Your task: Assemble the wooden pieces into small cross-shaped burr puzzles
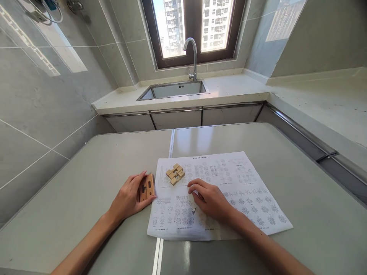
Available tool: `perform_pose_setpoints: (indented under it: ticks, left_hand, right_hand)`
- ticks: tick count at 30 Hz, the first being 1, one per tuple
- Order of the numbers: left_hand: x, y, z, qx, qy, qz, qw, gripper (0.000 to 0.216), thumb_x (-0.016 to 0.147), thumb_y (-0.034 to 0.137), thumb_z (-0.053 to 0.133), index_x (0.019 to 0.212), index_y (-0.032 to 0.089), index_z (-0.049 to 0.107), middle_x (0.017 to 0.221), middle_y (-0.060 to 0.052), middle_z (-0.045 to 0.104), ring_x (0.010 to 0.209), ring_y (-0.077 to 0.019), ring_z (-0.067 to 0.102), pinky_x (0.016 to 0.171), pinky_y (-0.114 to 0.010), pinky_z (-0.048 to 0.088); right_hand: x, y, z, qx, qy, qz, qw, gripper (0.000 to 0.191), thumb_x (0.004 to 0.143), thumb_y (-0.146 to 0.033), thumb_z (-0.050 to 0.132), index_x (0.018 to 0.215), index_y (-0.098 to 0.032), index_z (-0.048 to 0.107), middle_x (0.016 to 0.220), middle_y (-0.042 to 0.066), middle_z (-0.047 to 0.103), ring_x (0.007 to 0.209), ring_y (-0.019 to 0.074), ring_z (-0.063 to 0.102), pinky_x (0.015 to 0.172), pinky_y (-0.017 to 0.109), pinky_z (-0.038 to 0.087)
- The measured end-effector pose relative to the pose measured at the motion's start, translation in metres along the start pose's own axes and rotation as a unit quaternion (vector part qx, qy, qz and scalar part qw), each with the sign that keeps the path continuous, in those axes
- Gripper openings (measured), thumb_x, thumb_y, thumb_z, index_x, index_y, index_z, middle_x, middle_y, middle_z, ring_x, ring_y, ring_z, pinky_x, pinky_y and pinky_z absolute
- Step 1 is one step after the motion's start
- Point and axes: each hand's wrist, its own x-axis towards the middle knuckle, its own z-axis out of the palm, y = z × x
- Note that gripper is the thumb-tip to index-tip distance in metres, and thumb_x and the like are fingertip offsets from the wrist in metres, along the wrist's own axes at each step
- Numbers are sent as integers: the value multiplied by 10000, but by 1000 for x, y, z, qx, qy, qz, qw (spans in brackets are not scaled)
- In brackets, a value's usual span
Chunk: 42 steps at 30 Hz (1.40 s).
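My left hand [129,195] is curved around some notched wooden puzzle pieces [148,186] at the left edge of the paper, fingertips at their far end and thumb along the near end. Dark slots show in their top faces. My right hand [208,198] is over the printed sheet [229,168], its fingers loosely bent and apart with nothing visible in them. Just left of its fingertips, a cluster of small pale wooden blocks [175,174] lies on the sheet. Rows of small line diagrams cover the paper, partly hidden by my right hand and forearm.
The sheet lies on a grey-green table [120,152] with a pale seam down its middle. Past its far edge are a white counter [229,86], a sink [155,91] and a curved faucet [195,57] below a window. Another counter [321,95] runs along the right.
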Motion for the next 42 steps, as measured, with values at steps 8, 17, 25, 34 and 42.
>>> perform_pose_setpoints:
  ticks: [8, 17, 25, 34, 42]
  left_hand:
    - [24, 64, -14, -71, 40, 150, 985, 1039, 882, 619, 760, 1657, 138, 262, 1296, -209, 697, 1194, -378, 654, 921, -486, 644]
    - [105, 129, 41, -141, 110, 247, 952, 1057, 867, 633, 755, 1631, 93, 266, 1235, -221, 710, 1103, -387, 671, 905, -543, 613]
    - [112, 159, 69, -320, 84, 62, 942, 735, 965, 393, 698, 1575, 236, 320, 1611, -203, 438, 1517, -377, 413, 1193, -596, 447]
    - [93, 148, 84, -396, -6, -68, 916, 474, 1067, 369, 546, 1507, 277, 395, 1635, -153, 425, 1564, -326, 370, 1282, -590, 337]
    - [98, 124, 90, -404, 3, -142, 904, 459, 1034, 405, 605, 1439, 240, 466, 1471, -141, 576, 1387, -302, 569, 1192, -527, 457]
  right_hand:
    - [3, -22, -12, 385, -96, 154, 905, 274, 1043, -418, 601, 1242, -239, 662, 1194, 110, 737, 866, 209, 712, 708, 338, 546]
    - [2, -19, -10, 684, -41, 243, 687, 354, 990, -455, 717, 1254, -219, 713, 1073, 72, 742, 976, 226, 706, 835, 329, 552]
    - [13, 0, -12, 686, 129, 261, 667, 259, 976, -411, 695, 1141, -220, 755, 1124, 65, 781, 1154, 285, 702, 999, 433, 560]
    - [14, 12, -17, 644, 175, 306, 679, 305, 938, -410, 709, 1133, -186, 779, 1184, 108, 790, 1163, 302, 722, 1000, 448, 582]
    - [13, 10, -20, 643, 144, 308, 686, 317, 936, -334, 679, 1188, -176, 788, 1266, 103, 773, 1216, 299, 696, 1103, 466, 513]
